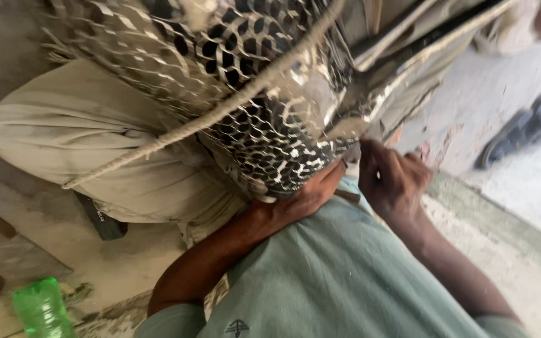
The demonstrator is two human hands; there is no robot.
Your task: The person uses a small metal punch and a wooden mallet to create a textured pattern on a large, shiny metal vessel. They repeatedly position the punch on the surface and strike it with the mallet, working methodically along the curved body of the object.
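Head view | left hand (305, 197) cups the underside of the woven basket (270, 94) resting over the lap | right hand (392, 181) closed, pinching a strip at its edge | risk: rope (220, 109) crossing the weave could snag; stiff strip ends may cut fingers

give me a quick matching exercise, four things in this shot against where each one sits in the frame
Things:
1. metal mesh
2. green plastic bottle
3. left hand
4. right hand

Places:
A. bottom left, on the ground
B. under the mesh's lower edge
C. top centre, shiny
D. right of the mesh's lower corner

Pairs: 1-C, 2-A, 3-B, 4-D
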